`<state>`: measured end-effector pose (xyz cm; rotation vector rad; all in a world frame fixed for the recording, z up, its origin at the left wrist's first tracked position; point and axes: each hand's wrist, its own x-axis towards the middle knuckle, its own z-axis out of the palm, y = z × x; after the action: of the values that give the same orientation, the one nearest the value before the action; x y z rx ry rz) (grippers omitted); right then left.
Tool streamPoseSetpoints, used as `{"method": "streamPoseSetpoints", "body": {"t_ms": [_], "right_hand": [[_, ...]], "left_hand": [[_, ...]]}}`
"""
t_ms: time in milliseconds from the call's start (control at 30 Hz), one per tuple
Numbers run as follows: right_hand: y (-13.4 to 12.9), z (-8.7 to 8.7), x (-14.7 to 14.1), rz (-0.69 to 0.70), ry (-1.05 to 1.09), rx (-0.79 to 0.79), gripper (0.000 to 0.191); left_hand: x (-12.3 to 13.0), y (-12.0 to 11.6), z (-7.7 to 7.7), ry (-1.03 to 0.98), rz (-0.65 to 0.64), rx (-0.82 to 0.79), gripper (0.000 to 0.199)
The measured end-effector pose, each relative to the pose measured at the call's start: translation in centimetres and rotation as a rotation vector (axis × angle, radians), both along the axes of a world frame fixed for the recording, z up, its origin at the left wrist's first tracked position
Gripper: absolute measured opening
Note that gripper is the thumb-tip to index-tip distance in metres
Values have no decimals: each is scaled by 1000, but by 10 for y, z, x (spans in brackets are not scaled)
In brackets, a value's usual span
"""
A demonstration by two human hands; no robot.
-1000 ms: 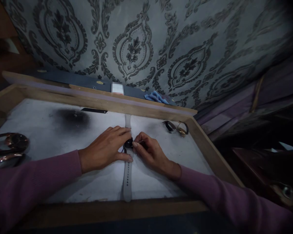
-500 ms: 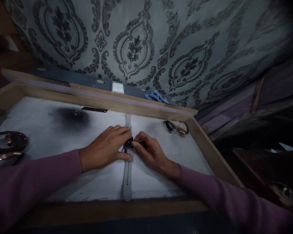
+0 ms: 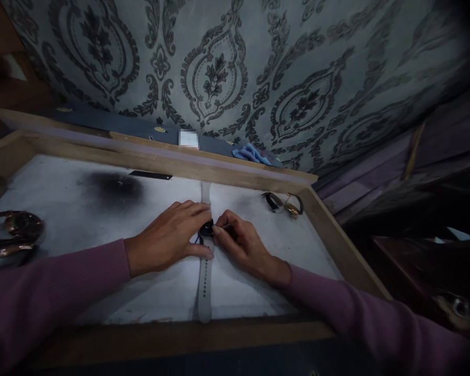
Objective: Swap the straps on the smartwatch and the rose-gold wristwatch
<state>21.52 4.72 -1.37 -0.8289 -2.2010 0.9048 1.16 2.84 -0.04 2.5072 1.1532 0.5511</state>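
Note:
A wristwatch with a dark round case (image 3: 207, 228) and a pale grey strap (image 3: 204, 292) lies face up, its strap stretched out straight on the white surface. My left hand (image 3: 172, 237) steadies the case, fingers over its far side and thumb at its near side, partly covering it. From the right, my right hand (image 3: 238, 241) pinches thumb and forefinger at the edge of the case. A thin sliver, like a slim tool, shows between those fingers; most of it is hidden.
Raised wooden edges (image 3: 219, 166) frame the white surface (image 3: 250, 292). Rose-gold watches (image 3: 23, 225) lie at far left, two more watches (image 3: 284, 203) at back right. A dark flat strip (image 3: 151, 175) lies along the back. A blue cloth (image 3: 251, 153) rests beyond the rim.

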Motion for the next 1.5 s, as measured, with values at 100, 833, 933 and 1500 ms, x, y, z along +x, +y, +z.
{"method": "streamPoseSetpoints", "body": {"t_ms": [100,833,933,1500], "right_hand": [[1,0,0,15,1,52,16],[0,-1,1,-1,-5,-3,17],[0,-1,1,-6,-12,-16,18],[3,-3,-3,19,56,59,20]], "left_hand": [[0,0,1,4,-1,4,41],[-1,1,0,6,-6,-4,44],[0,1,0,-2,-7,-7,43],[0,0,0,1,-1,12,40]]}}
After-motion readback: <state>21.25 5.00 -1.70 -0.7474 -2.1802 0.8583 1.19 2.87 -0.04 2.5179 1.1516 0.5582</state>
